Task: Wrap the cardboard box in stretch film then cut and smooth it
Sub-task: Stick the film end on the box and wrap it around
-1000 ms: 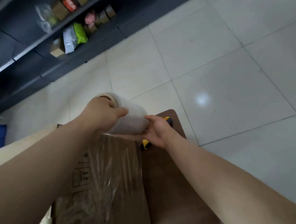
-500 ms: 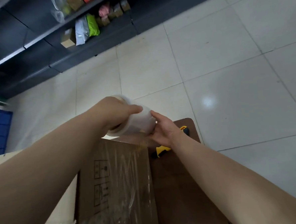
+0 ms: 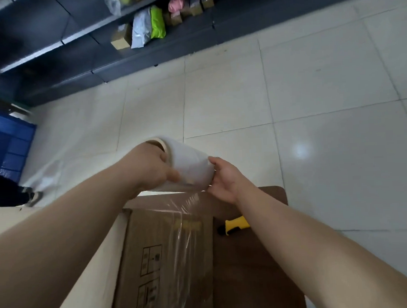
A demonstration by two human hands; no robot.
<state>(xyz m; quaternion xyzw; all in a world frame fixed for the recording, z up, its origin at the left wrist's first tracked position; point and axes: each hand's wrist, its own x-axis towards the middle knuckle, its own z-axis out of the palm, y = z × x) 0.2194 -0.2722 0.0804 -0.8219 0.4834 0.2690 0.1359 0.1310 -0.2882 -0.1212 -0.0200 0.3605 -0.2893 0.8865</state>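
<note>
A white roll of stretch film [image 3: 189,164] is held level above the far edge of the cardboard box [image 3: 156,263]. My left hand [image 3: 151,166] grips the roll's left end at the cardboard core. My right hand [image 3: 223,178] holds the roll's right end. A clear sheet of film [image 3: 183,226] runs down from the roll onto the top of the box, wrinkled and shiny. The box lies on a dark brown table [image 3: 252,270], printed symbols facing up. A yellow and black cutter [image 3: 233,224] lies on the table to the right of the box, partly hidden by my right forearm.
Pale floor tiles [image 3: 313,99] lie beyond the table. Dark shelving [image 3: 72,54] with bags and small boxes runs along the far wall. A blue crate [image 3: 4,147] stands at the left, with a person's shoe [image 3: 33,197] beside it. A beige surface [image 3: 86,280] lies left of the box.
Both hands have lifted the roll away from the box's far edge, and more film is stretched between roll and box. My view has tilted up, showing more of the cutter.
</note>
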